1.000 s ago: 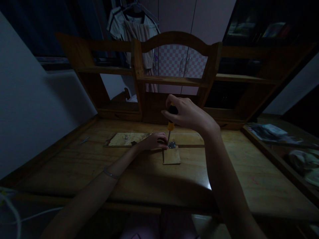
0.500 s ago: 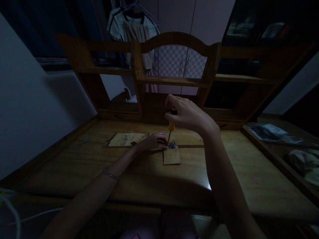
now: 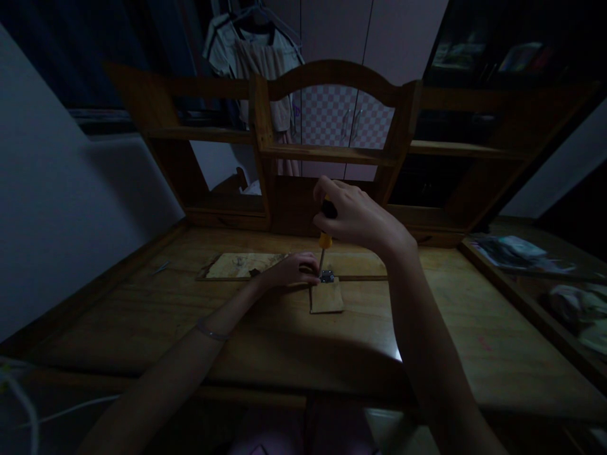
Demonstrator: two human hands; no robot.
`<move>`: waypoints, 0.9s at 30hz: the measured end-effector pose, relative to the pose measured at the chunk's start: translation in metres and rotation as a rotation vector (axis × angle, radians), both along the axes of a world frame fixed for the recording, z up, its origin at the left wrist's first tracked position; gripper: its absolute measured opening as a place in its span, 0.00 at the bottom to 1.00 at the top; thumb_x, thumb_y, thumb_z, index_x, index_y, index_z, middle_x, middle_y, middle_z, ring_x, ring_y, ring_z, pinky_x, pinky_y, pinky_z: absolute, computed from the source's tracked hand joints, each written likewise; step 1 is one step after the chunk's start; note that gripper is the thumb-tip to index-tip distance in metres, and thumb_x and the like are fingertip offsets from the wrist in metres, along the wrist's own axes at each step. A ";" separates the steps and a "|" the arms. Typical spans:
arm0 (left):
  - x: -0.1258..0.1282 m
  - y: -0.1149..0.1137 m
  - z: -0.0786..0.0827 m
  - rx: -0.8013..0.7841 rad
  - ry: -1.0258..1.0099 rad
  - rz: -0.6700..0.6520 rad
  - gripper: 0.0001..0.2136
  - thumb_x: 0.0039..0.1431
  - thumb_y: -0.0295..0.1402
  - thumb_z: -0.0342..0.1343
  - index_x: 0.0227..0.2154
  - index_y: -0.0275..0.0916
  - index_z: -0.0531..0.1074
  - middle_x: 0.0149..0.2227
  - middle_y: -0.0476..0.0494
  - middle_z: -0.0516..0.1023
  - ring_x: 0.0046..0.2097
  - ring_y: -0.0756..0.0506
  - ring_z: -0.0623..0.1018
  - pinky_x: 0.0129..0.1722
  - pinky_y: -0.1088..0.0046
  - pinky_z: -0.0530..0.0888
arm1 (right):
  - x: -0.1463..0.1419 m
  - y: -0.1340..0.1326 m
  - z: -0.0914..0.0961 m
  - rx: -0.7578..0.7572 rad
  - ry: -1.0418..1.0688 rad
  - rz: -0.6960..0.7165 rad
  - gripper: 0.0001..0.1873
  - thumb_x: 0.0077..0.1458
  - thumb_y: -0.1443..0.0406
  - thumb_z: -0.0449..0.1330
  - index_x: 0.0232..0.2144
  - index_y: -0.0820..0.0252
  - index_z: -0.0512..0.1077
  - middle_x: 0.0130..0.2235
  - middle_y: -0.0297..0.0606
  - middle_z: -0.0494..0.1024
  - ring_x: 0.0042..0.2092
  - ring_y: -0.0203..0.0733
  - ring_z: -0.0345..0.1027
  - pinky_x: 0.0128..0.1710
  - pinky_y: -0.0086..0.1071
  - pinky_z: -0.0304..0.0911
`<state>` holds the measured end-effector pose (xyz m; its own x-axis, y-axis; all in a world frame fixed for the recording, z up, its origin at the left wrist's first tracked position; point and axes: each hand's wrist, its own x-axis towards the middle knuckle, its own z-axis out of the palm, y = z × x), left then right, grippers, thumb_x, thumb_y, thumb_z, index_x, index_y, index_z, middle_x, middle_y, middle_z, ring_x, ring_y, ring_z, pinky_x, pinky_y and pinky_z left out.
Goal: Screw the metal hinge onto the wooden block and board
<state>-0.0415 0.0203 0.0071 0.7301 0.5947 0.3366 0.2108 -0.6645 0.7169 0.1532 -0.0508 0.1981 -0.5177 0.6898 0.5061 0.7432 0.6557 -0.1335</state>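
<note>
My right hand (image 3: 355, 212) is wrapped round a yellow and black screwdriver (image 3: 325, 240), held nearly upright. Its metal shaft runs down to the left edge of a small metal hinge (image 3: 327, 276). The hinge lies where a long wooden board (image 3: 355, 265) meets a small square piece of wood (image 3: 327, 297). Close beside the screwdriver's tip, my left hand (image 3: 296, 270) rests low with curled fingers pinched together. Whatever those fingertips hold is too small and dark to make out.
Small metal pieces (image 3: 162, 266) lie on the wooden desk (image 3: 265, 341) at the left. A wooden shelf unit (image 3: 327, 153) rises along the back. On the right, a ledge (image 3: 531, 303) bears papers and cloth. A white cable (image 3: 76, 407) hangs at the lower left.
The fingers of my right hand have shifted slightly on the screwdriver's handle, and the handle looks slightly turned. My left hand and the wood pieces stay where they were.
</note>
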 end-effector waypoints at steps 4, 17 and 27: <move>0.000 0.001 -0.001 0.004 0.000 0.006 0.10 0.56 0.36 0.70 0.33 0.37 0.77 0.37 0.45 0.77 0.40 0.47 0.76 0.43 0.71 0.72 | 0.000 0.000 -0.002 -0.048 -0.002 -0.021 0.12 0.61 0.61 0.57 0.46 0.56 0.66 0.46 0.43 0.76 0.45 0.48 0.70 0.45 0.39 0.59; -0.001 0.001 -0.001 0.012 -0.007 -0.006 0.10 0.57 0.37 0.69 0.33 0.36 0.77 0.38 0.44 0.77 0.40 0.47 0.77 0.42 0.71 0.73 | -0.001 -0.001 -0.001 -0.048 -0.008 -0.010 0.14 0.58 0.62 0.58 0.47 0.57 0.66 0.48 0.44 0.76 0.46 0.49 0.70 0.46 0.40 0.59; 0.001 0.002 -0.002 -0.008 -0.006 -0.006 0.10 0.56 0.38 0.70 0.32 0.36 0.77 0.37 0.44 0.78 0.41 0.47 0.77 0.43 0.71 0.73 | -0.002 0.002 -0.002 0.013 -0.040 -0.061 0.09 0.65 0.62 0.55 0.46 0.57 0.68 0.41 0.42 0.77 0.40 0.47 0.69 0.41 0.38 0.58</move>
